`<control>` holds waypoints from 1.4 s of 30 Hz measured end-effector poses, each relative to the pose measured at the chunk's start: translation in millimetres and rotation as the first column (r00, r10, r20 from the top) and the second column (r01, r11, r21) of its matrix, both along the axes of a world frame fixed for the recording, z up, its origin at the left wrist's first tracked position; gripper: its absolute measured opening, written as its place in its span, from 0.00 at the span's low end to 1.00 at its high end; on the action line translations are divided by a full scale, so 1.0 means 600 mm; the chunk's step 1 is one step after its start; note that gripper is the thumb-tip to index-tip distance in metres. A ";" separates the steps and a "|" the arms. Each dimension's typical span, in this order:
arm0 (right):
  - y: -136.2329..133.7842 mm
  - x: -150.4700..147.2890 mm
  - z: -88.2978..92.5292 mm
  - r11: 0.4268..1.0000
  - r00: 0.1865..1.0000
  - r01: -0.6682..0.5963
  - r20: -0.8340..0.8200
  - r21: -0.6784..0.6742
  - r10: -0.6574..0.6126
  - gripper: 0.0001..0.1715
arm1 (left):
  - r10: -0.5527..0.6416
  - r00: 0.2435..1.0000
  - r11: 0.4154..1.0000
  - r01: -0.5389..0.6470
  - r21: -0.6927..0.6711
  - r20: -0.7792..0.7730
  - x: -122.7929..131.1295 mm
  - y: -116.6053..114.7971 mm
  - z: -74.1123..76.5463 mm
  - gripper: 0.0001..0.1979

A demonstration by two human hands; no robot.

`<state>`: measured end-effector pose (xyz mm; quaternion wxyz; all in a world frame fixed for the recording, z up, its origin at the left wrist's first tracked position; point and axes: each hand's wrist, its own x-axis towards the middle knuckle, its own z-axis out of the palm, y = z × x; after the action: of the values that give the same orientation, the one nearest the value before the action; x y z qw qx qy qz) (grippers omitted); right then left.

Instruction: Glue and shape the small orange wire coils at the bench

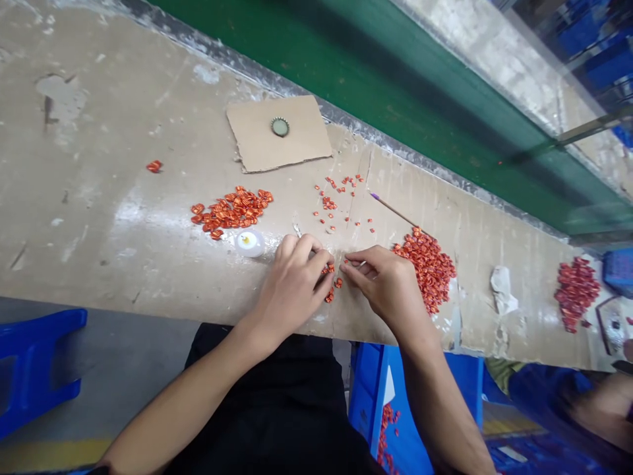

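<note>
My left hand [294, 284] rests on the worn bench with its fingers curled, pinching small orange-red pieces [330, 280] at its fingertips. My right hand [383, 280] faces it, fingers pinched together just right of those pieces; what it grips is too small to name. A white round lid [250, 242] lies just left of my left hand. A pile of orange-red pieces [231, 209] sits behind the left hand, and a denser red pile [428, 266] lies just right of my right hand.
A cardboard square [297, 145] with a bottle cap [279, 126] lies further back. Loose pieces [339, 198] and a thin stick [395, 211] sit beyond the hands. Another red pile [575, 290] is far right. Blue bins [395, 402] stand under the bench, a blue stool [34, 369] left.
</note>
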<state>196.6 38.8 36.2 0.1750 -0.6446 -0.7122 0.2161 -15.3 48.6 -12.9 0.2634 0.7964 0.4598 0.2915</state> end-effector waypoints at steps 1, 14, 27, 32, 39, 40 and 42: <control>0.001 -0.002 0.000 1.000 1.000 -0.012 0.008 -0.009 0.012 0.03 | 0.001 1.000 1.000 -0.001 0.002 0.001 0.000 0.000 0.000 0.02; 0.014 -0.030 -0.002 0.941 0.937 0.156 -0.258 -0.300 -0.237 0.04 | -0.001 1.000 1.000 0.001 -0.024 -0.008 0.002 -0.001 0.001 0.02; 0.007 -0.022 -0.015 0.844 0.737 0.103 -0.530 -0.526 -0.420 0.17 | 0.020 1.000 0.998 -0.020 -0.058 -0.002 0.005 0.000 0.001 0.02; 0.014 -0.020 -0.014 0.825 0.751 0.092 -0.506 -0.557 -0.425 0.16 | 0.025 1.000 0.997 -0.024 -0.071 0.013 0.004 0.000 0.002 0.03; 0.030 -0.031 -0.008 0.796 0.736 0.114 -0.488 -0.594 -0.470 0.24 | 0.019 1.000 0.997 -0.018 -0.069 0.021 0.005 0.000 -0.001 0.03; 0.032 -0.031 -0.006 0.796 0.738 0.105 -0.490 -0.596 -0.464 0.25 | 0.019 1.000 0.997 -0.018 -0.069 0.019 0.005 0.000 -0.001 0.03; 0.036 -0.026 -0.001 0.809 0.745 0.101 -0.495 -0.580 -0.447 0.23 | 0.018 1.000 0.998 -0.017 -0.065 0.011 0.005 0.000 0.000 0.02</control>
<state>181.1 60.1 35.4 0.2460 -0.6632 -0.4238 0.5657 -12.6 48.5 -13.1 0.2893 0.7817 0.4743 0.2833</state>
